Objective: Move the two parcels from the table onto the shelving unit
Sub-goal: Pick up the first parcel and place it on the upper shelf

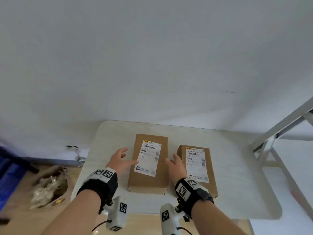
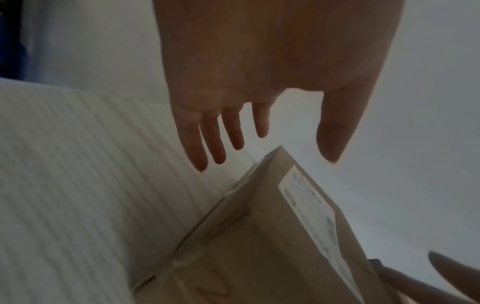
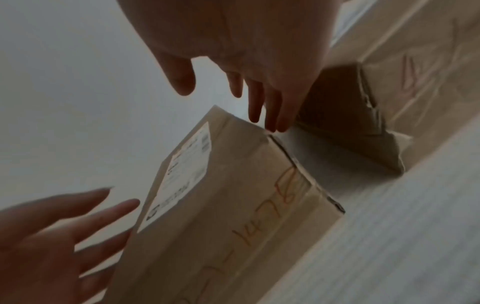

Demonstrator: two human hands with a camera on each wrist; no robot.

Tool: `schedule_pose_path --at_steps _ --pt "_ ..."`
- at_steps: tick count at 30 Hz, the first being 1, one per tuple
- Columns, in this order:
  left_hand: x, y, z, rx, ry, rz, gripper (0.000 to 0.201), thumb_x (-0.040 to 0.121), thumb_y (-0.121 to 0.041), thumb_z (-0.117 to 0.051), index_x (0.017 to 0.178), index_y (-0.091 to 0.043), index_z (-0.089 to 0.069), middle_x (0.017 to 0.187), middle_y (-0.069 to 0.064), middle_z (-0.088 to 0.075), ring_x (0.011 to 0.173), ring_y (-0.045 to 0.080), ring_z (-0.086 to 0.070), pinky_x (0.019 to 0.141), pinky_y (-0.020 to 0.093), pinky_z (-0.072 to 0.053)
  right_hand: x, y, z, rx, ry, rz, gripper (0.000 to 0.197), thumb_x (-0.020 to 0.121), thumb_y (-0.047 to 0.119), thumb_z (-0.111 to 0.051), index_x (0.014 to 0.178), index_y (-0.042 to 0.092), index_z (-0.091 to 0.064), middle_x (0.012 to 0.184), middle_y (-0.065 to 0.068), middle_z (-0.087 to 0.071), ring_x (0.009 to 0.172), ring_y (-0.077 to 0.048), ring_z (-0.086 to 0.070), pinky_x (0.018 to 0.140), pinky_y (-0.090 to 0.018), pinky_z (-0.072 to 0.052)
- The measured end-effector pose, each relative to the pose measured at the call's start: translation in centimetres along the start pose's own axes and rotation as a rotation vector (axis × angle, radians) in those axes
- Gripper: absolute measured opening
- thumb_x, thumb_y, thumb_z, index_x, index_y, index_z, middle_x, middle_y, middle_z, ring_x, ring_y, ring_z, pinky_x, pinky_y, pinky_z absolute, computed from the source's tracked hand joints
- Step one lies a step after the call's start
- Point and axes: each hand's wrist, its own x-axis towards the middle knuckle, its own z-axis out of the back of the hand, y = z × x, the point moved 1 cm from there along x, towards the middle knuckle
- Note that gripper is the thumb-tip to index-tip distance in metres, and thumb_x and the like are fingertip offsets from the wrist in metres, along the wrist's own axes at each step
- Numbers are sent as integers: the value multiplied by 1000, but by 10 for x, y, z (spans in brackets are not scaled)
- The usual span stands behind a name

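The head view is evenly bright and soft, with wide-angle bending at the edges and smeared clutter at far left. Both wrist views are dim and blurred — the hands are backlit, dark against a pale wall (image 2: 415,102).

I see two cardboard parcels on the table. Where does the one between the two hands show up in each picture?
Head: left parcel, middle of the table, between both hands.
Left wrist: bottom centre, below the left hand.
Right wrist: bottom centre, below the right hand.
Shared landmark: its white shipping label.
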Motion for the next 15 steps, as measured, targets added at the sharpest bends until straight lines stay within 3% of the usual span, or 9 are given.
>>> schedule_pose_path --at_steps 4,8,11,13,15 --pt "6 10 -3 -116 64 67 70 77 -29 -71 137 -31 -34 139 6 -41 112 23 -46 87 40 -44 12 -11 -3 115 53 -38 57 96 22 -48 146 23 -21 146 -8 -39 126 -25 -45 95 -32 -40" --pt "12 15 -7 -197 91 102 67 79 -25 -70 136 -34 -36 135 5 -44 110 24 -51 91 43 -47 21 -19 -5 161 57 -39 57 94 19 -50 144 28 -25 142 -9 -44 117 -24 -52 81 -27 -45" --pt "13 17 -10 -243 124 111 64 80 -16 -68 135 -33 -39 128 5 -53 107 23 -57 93 47 -47 24 -23 -5 180 74 -14 57 93 13 -51 143 27 -28 132 -6 -53 97 -16 -60 62 -20 -48" --pt "14 19 -13 -226 142 107 62 80 -13 -67 134 -32 -41 121 3 -59 105 23 -60 94 50 -46 24 -24 -5 140 85 7 56 92 8 -51 142 25 -31 116 -1 -58 87 -10 -60 61 -19 -49" --pt "14 20 -14 -212 152 103 62 80 -11 -67 133 -31 -42 119 3 -61 104 23 -61 95 52 -47 26 -26 -5 108 84 22 57 91 5 -52 141 24 -34 110 1 -58 87 -11 -61 65 -20 -50"
